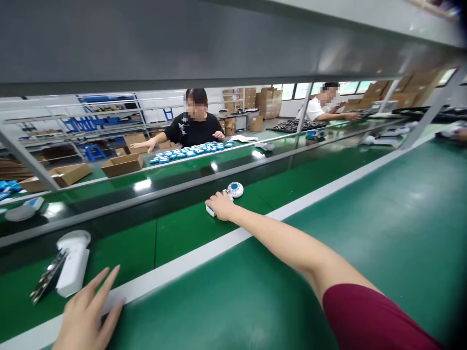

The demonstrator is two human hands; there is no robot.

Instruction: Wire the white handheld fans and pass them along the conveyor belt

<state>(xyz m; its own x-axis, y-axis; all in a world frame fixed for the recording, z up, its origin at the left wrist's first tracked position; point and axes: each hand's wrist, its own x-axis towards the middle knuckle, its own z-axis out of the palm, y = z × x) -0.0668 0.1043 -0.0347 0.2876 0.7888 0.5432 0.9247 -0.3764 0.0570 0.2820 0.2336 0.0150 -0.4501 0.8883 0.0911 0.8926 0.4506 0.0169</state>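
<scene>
My right hand reaches across the green conveyor belt, its fingers closed over a white handheld device. That device has a round head with a blue centre, and a blue-and-white end shows beyond my fingers; its middle is hidden under the hand. My left hand is open, fingers spread, over the pale rail at the belt's near edge, holding nothing. Just beyond it on the belt lies another white device, its round end pointing away. A circuit board leans out at its left side.
A grey overhead shelf spans the top. Across the line, a person in black sits behind rows of blue-and-white pieces and open cardboard boxes. Another person in white works farther right. More white devices lie along the belt.
</scene>
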